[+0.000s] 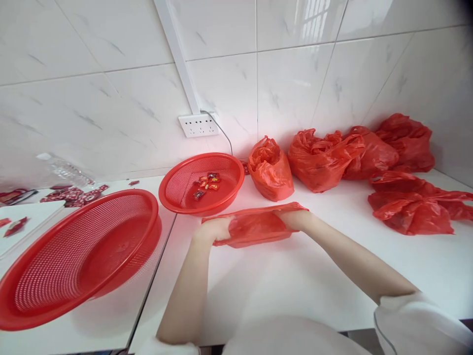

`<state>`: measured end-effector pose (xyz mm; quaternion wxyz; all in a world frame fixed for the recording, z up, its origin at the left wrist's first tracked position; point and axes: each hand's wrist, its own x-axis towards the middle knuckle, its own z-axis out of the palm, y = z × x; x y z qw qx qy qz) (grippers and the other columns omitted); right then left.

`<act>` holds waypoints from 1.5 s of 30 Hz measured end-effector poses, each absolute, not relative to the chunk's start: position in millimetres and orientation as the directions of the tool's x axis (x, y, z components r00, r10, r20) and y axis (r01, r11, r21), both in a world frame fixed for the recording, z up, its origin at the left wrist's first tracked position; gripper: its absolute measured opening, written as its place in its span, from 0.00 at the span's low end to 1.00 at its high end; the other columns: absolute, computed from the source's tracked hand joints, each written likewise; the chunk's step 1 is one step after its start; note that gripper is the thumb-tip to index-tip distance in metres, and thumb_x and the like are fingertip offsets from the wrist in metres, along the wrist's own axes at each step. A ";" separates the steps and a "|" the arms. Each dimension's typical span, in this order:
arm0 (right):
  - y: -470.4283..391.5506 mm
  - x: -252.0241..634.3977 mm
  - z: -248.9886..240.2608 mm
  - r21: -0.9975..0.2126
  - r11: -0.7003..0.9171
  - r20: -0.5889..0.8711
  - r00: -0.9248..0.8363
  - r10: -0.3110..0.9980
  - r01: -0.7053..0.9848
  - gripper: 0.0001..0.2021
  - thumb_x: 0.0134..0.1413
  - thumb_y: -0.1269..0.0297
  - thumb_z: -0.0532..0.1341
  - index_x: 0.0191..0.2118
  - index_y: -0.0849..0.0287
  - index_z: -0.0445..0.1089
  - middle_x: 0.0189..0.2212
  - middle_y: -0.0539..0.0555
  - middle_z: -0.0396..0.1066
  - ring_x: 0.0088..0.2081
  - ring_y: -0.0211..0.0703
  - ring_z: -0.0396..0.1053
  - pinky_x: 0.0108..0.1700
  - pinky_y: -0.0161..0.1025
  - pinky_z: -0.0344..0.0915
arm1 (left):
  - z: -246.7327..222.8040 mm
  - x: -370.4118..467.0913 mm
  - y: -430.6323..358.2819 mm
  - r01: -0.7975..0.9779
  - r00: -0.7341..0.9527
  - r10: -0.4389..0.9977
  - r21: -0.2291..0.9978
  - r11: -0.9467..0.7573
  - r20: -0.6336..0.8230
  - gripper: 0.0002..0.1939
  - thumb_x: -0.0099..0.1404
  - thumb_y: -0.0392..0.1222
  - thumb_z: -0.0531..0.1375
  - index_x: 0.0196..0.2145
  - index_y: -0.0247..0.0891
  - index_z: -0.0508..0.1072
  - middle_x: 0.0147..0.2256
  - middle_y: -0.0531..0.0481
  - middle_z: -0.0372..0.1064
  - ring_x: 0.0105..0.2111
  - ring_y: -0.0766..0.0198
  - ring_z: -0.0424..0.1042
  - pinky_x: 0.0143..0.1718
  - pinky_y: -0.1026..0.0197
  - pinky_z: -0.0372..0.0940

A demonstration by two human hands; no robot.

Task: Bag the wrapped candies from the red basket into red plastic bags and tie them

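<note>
A red plastic bag (258, 228) is stretched sideways between my two hands, above the white table. At its left end, my left hand (219, 229) holds the bag, its fingertips tucked inside the mouth. My right hand (292, 220) reaches into the right end and holds it there; red film hides most of those fingers. Just behind my left hand stands a round red plastic basket (173, 195) with several small wrapped candies (207, 183) on its bottom.
A larger red basket (144, 246) sits tilted at the left. Filled red bags (271, 170) line the tiled wall, and a crumpled red bag (410, 204) lies at the right. Far left are a clear plastic bottle (68, 170), red wrapped packets (79, 196) and a white tray (33, 222).
</note>
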<state>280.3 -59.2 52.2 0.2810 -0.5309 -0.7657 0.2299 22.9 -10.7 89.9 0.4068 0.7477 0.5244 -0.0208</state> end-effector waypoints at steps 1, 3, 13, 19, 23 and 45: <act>-59.9 283.2 53.8 -0.636 0.331 0.153 -0.307 0.939 0.697 0.06 0.59 0.65 0.61 0.32 0.56 0.73 0.33 0.51 0.73 0.34 0.40 0.70 0.36 0.36 0.68 | 86.8 22.1 -12.5 0.809 0.462 0.768 0.566 -0.159 -0.444 0.09 0.43 0.46 0.66 0.24 0.43 0.74 0.18 0.52 0.69 0.14 0.63 0.62 0.19 0.62 0.51; -63.6 283.1 58.2 -0.606 0.356 0.085 -0.388 0.918 0.712 0.10 0.51 0.73 0.64 0.22 0.56 0.70 0.22 0.48 0.69 0.27 0.40 0.69 0.30 0.35 0.63 | 79.9 25.1 -19.1 0.833 0.463 0.789 0.502 -0.233 -0.403 0.12 0.49 0.52 0.64 0.20 0.41 0.71 0.19 0.51 0.69 0.16 0.61 0.65 0.20 0.62 0.52; -85.0 262.4 79.3 -0.342 0.696 0.124 -0.704 0.699 0.631 0.21 0.48 0.74 0.63 0.50 0.54 0.72 0.57 0.58 0.65 0.58 0.54 0.59 0.59 0.51 0.55 | 38.7 29.9 -43.8 0.767 0.602 0.776 0.407 -0.496 -0.188 0.08 0.61 0.45 0.58 0.33 0.38 0.70 0.48 0.40 0.69 0.32 0.58 0.73 0.30 0.59 0.60; -66.0 284.8 39.2 -0.463 0.467 -0.217 -0.607 0.765 0.753 0.40 0.42 0.67 0.66 0.64 0.47 0.57 0.60 0.58 0.60 0.59 0.60 0.59 0.56 0.50 0.60 | 21.1 11.3 -34.2 0.593 0.722 0.685 0.598 -0.540 -0.098 0.13 0.52 0.37 0.63 0.36 0.43 0.68 0.36 0.53 0.70 0.35 0.60 0.70 0.35 0.62 0.63; -57.2 297.5 22.6 -0.506 0.354 -0.325 -0.554 0.766 0.786 0.45 0.43 0.63 0.65 0.68 0.44 0.48 0.65 0.56 0.54 0.63 0.61 0.54 0.60 0.52 0.56 | 7.8 0.0 -19.1 0.521 0.694 0.719 0.707 -0.478 -0.025 0.16 0.50 0.40 0.66 0.39 0.41 0.71 0.32 0.53 0.68 0.32 0.63 0.68 0.34 0.62 0.64; -85.6 246.7 133.3 -0.594 0.528 0.158 -0.556 0.816 0.607 0.18 0.60 0.60 0.57 0.55 0.53 0.67 0.51 0.53 0.72 0.49 0.47 0.71 0.48 0.42 0.67 | 34.6 19.3 -1.2 -0.582 0.123 0.936 0.740 0.338 -0.331 0.06 0.58 0.33 0.56 0.33 0.32 0.72 0.33 0.44 0.76 0.35 0.62 0.77 0.38 0.62 0.73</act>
